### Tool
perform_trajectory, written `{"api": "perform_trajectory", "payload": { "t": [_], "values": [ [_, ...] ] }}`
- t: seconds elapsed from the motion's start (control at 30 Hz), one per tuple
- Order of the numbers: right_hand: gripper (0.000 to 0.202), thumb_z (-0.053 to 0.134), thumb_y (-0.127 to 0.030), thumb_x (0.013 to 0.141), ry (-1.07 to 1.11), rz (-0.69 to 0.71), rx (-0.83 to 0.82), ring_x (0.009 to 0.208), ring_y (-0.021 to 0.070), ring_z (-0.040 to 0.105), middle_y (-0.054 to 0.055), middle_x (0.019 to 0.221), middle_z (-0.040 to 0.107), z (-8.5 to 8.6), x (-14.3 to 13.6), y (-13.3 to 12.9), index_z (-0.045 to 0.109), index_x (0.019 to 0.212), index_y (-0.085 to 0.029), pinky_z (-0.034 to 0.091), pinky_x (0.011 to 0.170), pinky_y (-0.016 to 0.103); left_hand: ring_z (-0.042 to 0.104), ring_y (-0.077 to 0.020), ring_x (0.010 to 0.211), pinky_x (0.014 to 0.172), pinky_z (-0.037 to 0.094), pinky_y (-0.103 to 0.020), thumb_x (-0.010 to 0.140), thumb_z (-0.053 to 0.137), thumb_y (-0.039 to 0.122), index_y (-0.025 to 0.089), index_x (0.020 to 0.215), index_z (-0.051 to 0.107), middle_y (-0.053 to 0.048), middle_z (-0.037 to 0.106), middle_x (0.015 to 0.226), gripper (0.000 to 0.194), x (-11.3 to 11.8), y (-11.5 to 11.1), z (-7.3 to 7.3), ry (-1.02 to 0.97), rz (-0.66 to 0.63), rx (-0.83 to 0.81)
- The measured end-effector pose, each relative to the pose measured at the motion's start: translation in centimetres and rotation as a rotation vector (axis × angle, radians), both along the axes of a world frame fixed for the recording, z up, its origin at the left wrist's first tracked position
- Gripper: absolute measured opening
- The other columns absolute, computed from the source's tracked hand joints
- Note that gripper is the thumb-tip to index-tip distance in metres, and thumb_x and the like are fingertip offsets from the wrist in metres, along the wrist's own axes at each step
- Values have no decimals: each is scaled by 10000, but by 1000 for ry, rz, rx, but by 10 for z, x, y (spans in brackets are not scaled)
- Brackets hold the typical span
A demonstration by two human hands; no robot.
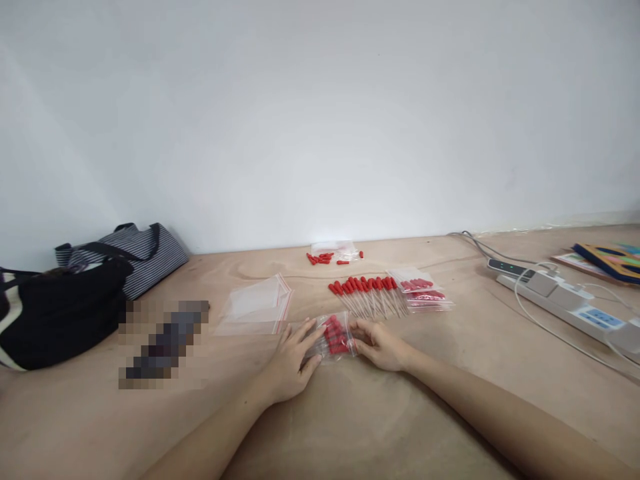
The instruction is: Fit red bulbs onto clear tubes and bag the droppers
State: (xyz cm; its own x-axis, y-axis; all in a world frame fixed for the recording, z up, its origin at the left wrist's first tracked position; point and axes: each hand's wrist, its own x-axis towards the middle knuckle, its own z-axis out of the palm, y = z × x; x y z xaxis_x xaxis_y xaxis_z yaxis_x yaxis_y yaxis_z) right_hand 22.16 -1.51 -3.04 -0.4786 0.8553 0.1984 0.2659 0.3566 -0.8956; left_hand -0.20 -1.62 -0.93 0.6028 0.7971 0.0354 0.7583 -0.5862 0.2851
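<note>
A small clear zip bag (334, 335) lies on the wooden table in front of me, with several red-bulbed droppers inside. My left hand (295, 363) rests on the bag's left end, its fingers stretched out and spread over the plastic. At the opposite end, my right hand (381, 343) has its thumb and fingers closed at the bag's right edge. Just behind the bag, a row of loose droppers (367, 287) with red bulbs and thin clear stems is laid out. Filled zip bags (423, 293) are stacked at the right of that row.
Flat, clear bags (253, 307) lie to the left. Red bulbs (323, 258) and another bag (333, 247) sit near the wall. A power strip (565, 300) with cables is at right, by some colourful boards (607, 260). Black (65, 313) and striped bags (145, 260) stand left, near a blurred dark item (170, 340).
</note>
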Motion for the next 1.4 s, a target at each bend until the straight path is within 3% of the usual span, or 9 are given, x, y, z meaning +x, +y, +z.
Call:
{"api": "perform_trajectory", "payload": {
  "t": [0.17,0.37,0.47,0.57,0.73,0.93,1.13,1.3,1.4],
  "values": [
    [119,474,-252,789,-8,-45,25,812,145,598,28,890,643,-5,1,3,483,891,-191,456,690,260,205,-267,1289,1019,134,-549,844,388,222,229,1320,314,-92,276,1399,481,-2,-1,-2,-17,-19,-3],
    [153,476,-228,763,-311,-370,258,695,140,575,23,803,630,0,16,7,565,881,-187,427,603,249,180,-289,1293,982,102,-603,854,388,178,407,1213,427,4,297,1395,428,-9,11,-1,33,-119,132],
    [241,496,-205,745,-479,-311,453,821,163,556,32,919,612,3,24,7,596,963,-219,415,689,274,235,-305,1270,972,132,-603,813,436,124,379,1164,494,-24,345,1369,438,-11,24,-2,-6,-21,348],
    [254,519,-212,749,-519,-211,591,853,174,527,40,947,601,3,25,7,622,979,-243,393,742,305,378,-299,1187,950,268,-550,801,453,127,247,1107,561,-103,464,1264,346,-10,29,-6,-162,132,533],
    [170,548,-253,762,-507,-162,662,796,168,501,33,833,608,-1,20,7,651,897,-246,368,735,332,530,-200,1024,867,459,-336,819,490,250,193,1084,553,-96,540,1135,278,-3,12,-14,-347,-154,423],
    [281,541,-312,770,-544,-216,704,902,193,487,55,1008,593,0,18,4,589,1038,-241,321,795,376,524,-193,1021,877,458,-346,812,494,195,192,980,616,-80,569,1084,207,2,6,-13,-342,-332,357],
    [175,509,-328,803,-568,-144,756,875,159,504,20,941,622,0,14,1,631,902,-251,261,822,371,526,-218,1004,843,460,-409,788,480,137,202,899,645,-71,613,1010,209,-12,22,-7,-316,-302,474],
    [204,493,-256,809,-557,-217,796,835,146,511,29,890,629,-4,14,3,606,979,-244,251,805,354,582,-169,887,765,502,-311,790,471,155,167,1076,540,-79,613,979,295,-17,22,-6,-290,-232,467],
    [202,496,-230,804,-542,-245,829,810,143,508,21,843,635,-6,16,9,608,970,-245,236,802,358,594,-159,833,724,506,-282,807,433,138,161,990,571,-73,624,921,230,-16,22,-8,-257,-261,568]
  ]
}}
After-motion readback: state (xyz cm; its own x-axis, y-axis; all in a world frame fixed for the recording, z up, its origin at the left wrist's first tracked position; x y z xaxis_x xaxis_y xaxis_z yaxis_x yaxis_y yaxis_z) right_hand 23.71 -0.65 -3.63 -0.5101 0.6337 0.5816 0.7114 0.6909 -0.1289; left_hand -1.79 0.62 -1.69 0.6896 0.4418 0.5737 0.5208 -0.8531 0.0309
